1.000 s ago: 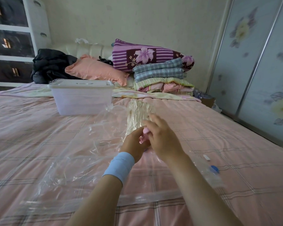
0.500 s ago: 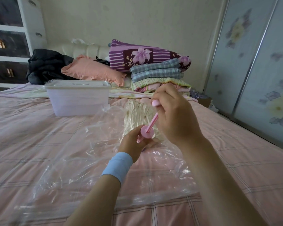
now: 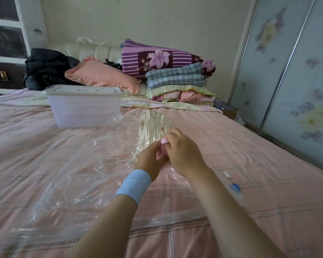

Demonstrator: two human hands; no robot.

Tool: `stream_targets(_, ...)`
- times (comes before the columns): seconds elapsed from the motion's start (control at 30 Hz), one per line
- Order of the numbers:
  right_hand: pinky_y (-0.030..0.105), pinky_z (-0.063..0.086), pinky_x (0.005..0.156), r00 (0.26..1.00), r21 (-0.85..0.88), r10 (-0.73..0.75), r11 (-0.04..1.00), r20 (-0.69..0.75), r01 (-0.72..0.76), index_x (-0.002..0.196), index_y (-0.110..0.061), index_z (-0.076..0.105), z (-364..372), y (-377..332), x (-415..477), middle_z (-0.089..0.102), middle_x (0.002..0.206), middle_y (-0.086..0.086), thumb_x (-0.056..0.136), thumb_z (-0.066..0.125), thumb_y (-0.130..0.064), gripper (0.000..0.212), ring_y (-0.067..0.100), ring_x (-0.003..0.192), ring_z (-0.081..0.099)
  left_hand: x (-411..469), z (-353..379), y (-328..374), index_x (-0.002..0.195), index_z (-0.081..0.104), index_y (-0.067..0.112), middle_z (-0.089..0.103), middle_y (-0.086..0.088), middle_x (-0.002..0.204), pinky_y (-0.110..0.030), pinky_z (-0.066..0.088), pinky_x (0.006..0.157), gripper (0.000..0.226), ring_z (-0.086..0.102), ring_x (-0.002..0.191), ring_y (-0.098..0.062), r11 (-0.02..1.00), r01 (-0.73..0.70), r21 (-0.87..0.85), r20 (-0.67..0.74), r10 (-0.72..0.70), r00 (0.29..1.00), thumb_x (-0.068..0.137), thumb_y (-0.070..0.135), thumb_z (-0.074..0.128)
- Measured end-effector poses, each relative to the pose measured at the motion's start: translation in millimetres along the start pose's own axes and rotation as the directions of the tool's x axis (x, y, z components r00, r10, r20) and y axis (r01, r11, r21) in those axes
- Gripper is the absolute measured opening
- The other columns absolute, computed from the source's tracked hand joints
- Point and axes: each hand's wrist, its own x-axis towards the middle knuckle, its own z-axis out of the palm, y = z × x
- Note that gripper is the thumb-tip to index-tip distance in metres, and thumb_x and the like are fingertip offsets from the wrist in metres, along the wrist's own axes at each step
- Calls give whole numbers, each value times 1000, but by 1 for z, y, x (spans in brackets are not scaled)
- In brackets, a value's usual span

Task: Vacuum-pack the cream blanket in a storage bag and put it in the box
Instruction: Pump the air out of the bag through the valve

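A clear plastic storage bag [image 3: 78,174] lies flat across the pink checked bed. Inside its far part sits the cream blanket [image 3: 152,125], shrunken and wrinkled. A small pink hand pump [image 3: 161,151] stands on the bag. My left hand [image 3: 150,158] grips the pump's body low down. My right hand [image 3: 183,151] pinches the pump's handle [image 3: 164,140], which is pushed down close to the body. A lidded translucent plastic box [image 3: 84,108] stands on the bed beyond the bag, to the left.
Folded bedding [image 3: 177,84], a purple floral quilt [image 3: 157,58] and a peach pillow [image 3: 101,75] are piled at the headboard. A blue clip [image 3: 235,187] and a small white piece [image 3: 227,175] lie at the bag's right edge. Sliding wardrobe doors [image 3: 287,71] stand on the right.
My right hand had pulled the pump handle up half a second ago; it has now pushed it back down onto the body. My left hand stayed on the pump.
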Motion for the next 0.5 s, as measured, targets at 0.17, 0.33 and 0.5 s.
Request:
stream_targets(0.17, 35, 49, 54, 956, -73, -182, 983, -231, 170, 94, -6, 65, -48, -23, 13, 54, 109, 4, 98, 57, -18, 15, 15, 67, 49, 4, -7, -7, 107, 63, 46, 70, 11, 98, -43, 52, 93, 35, 65, 98, -18, 991, 10, -132, 3, -10, 1000, 72, 46, 67)
stream_targets(0.33, 24, 46, 54, 851, -90, -249, 968, -462, 234, 91, -5, 67, -84, -39, 22, 57, 105, 6, 96, 59, -13, 12, 11, 70, 49, 5, -11, -9, 107, 60, 57, 70, 14, 101, -42, 52, 95, 39, 64, 99, -16, 990, 10, -142, -18, -13, 1000, 72, 42, 70)
stream_targets(0.5, 25, 46, 59, 861, -67, -212, 977, -463, 204, 100, -13, 69, -54, -25, 17, 58, 112, 4, 96, 53, -19, 18, 18, 90, 57, 4, -7, -8, 109, 62, 48, 69, 12, 99, -42, 54, 88, 42, 63, 95, -19, 991, 15, -132, 16, -13, 1000, 68, 50, 68)
